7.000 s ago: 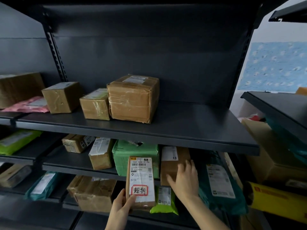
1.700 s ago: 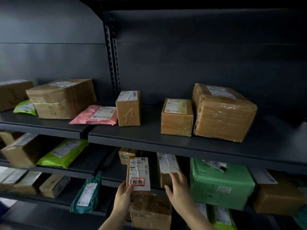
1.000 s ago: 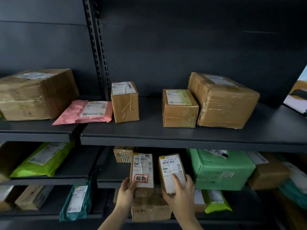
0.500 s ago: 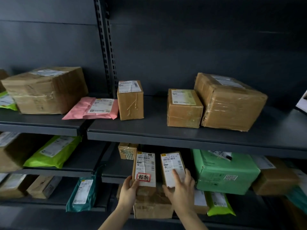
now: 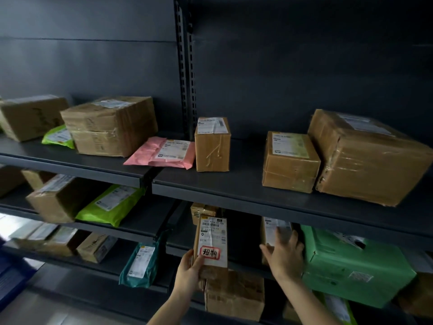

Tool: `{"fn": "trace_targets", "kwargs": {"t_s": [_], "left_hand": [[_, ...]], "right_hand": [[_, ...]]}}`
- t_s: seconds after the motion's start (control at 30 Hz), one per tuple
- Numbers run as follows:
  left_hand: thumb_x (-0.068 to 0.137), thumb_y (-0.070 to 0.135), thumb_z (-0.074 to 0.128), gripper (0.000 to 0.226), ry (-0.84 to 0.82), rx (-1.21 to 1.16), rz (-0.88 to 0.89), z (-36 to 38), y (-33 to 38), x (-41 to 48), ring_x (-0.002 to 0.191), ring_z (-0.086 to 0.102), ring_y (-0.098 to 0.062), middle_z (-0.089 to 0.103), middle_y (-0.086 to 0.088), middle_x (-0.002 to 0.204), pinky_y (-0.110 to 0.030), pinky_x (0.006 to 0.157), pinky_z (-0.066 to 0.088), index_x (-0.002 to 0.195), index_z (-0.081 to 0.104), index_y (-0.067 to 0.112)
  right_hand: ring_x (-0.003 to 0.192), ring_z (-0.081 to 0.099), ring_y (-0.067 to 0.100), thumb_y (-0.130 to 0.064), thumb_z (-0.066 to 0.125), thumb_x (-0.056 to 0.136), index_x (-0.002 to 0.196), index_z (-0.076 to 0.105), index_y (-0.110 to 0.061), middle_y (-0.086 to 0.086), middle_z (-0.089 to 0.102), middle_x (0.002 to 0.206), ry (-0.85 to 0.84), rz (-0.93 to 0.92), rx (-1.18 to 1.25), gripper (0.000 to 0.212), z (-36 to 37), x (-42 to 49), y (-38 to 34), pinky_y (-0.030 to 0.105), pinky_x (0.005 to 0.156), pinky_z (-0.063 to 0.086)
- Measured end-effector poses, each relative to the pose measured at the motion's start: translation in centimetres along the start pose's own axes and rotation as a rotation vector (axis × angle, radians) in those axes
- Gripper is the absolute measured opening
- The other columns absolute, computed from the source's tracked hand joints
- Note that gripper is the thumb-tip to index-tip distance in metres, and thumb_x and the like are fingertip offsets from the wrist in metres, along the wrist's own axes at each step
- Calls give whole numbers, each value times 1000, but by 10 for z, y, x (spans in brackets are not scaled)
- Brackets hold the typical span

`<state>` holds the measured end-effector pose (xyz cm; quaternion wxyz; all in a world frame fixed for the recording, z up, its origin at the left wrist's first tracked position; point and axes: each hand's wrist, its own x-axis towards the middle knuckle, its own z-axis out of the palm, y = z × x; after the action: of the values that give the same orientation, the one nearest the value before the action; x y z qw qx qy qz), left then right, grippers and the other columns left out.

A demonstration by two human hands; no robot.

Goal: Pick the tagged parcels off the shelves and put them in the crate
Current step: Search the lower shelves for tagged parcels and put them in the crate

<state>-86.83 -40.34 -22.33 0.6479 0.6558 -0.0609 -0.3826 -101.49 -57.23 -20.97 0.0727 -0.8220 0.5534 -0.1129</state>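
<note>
My left hand (image 5: 188, 270) grips the lower edge of a slim brown parcel (image 5: 212, 240) and holds it upright in front of the second shelf. Its white label carries a red-bordered tag. My right hand (image 5: 284, 254) holds a second brown parcel (image 5: 271, 229) with a plain white label. That parcel stands on the second shelf (image 5: 246, 259), just left of a big green box (image 5: 351, 268), and the hand hides most of it. A blurred blue shape (image 5: 10, 277) at the lower left edge may be the crate.
The top shelf (image 5: 234, 188) carries several brown boxes and a pink mailer (image 5: 164, 154). Green mailers (image 5: 110, 205), a teal mailer (image 5: 140, 261) and more boxes fill the lower shelves on the left. A brown box (image 5: 234, 296) sits below my hands.
My right hand has moved its untagged parcel right and back onto the second shelf beside the green box. The left hand still holds the tagged parcel. The view has shifted left.
</note>
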Motion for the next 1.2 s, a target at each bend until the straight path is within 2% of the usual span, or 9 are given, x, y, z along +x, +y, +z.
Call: {"fn": "trace_targets", "kwargs": {"t_s": [0.13, 0.3, 0.4, 0.53, 0.67, 0.8, 0.97, 1.07, 1.2], "left_hand": [[93, 19, 54, 40, 17, -7, 14, -7, 5, -4, 98, 65, -30, 64, -13, 109, -48, 90, 52, 129, 44, 7], [93, 21, 54, 39, 69, -22, 14, -26, 10, -3, 101, 63, -31, 63, -16, 113, -47, 92, 51, 129, 44, 10], [92, 25, 55, 46, 116, -49, 9, -43, 15, 6, 104, 62, -32, 61, -17, 120, -47, 93, 50, 133, 42, 8], [92, 24, 55, 52, 205, -68, 50, -65, 29, 16, 111, 58, -33, 57, -17, 125, -50, 101, 44, 138, 38, 7], [94, 13, 52, 35, 155, -98, 106, -83, 45, 32, 89, 60, -30, 61, -17, 103, -42, 81, 51, 127, 44, 5], [92, 7, 53, 39, 117, -110, 114, -102, 60, 57, 87, 58, -30, 60, -18, 100, -39, 77, 49, 129, 44, -3], [91, 3, 54, 43, 85, -105, 118, -120, 73, 85, 92, 57, -36, 58, -25, 103, -45, 81, 48, 132, 42, -6], [91, 1, 53, 40, 54, -126, 111, -128, 79, 95, 75, 55, -27, 59, -13, 84, -36, 69, 46, 130, 44, -5], [91, 1, 51, 41, 21, -123, 115, -136, 78, 103, 78, 53, -24, 55, -7, 81, -39, 83, 44, 131, 43, -5]], "right_hand": [[136, 25, 35, -58, 45, 87, 146, 20, -26, 17, 17, 153, 6, -38, -61, 71, 0, 2, 0, 40, 104, 36], [108, 58, 38, -32, 87, 53, 107, 69, -10, 19, 63, 117, 126, -226, -69, 61, 18, -13, -9, 53, 94, 40], [97, 67, 30, -29, 90, 47, 98, 73, -12, 10, 70, 106, 134, -327, -42, 56, 28, -27, -23, 43, 81, 55], [91, 70, 22, -27, 91, 46, 93, 74, -13, 4, 72, 98, 174, -382, 30, 52, 37, -25, -49, 40, 77, 56], [91, 70, 20, -28, 89, 50, 95, 74, -12, 3, 73, 97, 179, -320, 57, 50, 46, -16, -88, 41, 84, 53], [124, 49, 24, -32, 61, 86, 134, 49, -10, 7, 52, 135, 98, -237, 229, 54, 56, -5, -137, 34, 104, 41], [104, 59, 37, -37, 85, 58, 117, 57, 0, 22, 59, 114, 160, -75, 297, 75, 80, 23, -190, 41, 85, 55], [107, 54, 38, -50, 80, 59, 110, 61, -2, 22, 57, 118, 187, 66, 296, 73, 87, 33, -219, 43, 90, 50], [115, 45, 38, -59, 74, 62, 117, 56, -9, 20, 49, 128, 222, 172, 293, 76, 99, 40, -237, 44, 92, 41]]}}
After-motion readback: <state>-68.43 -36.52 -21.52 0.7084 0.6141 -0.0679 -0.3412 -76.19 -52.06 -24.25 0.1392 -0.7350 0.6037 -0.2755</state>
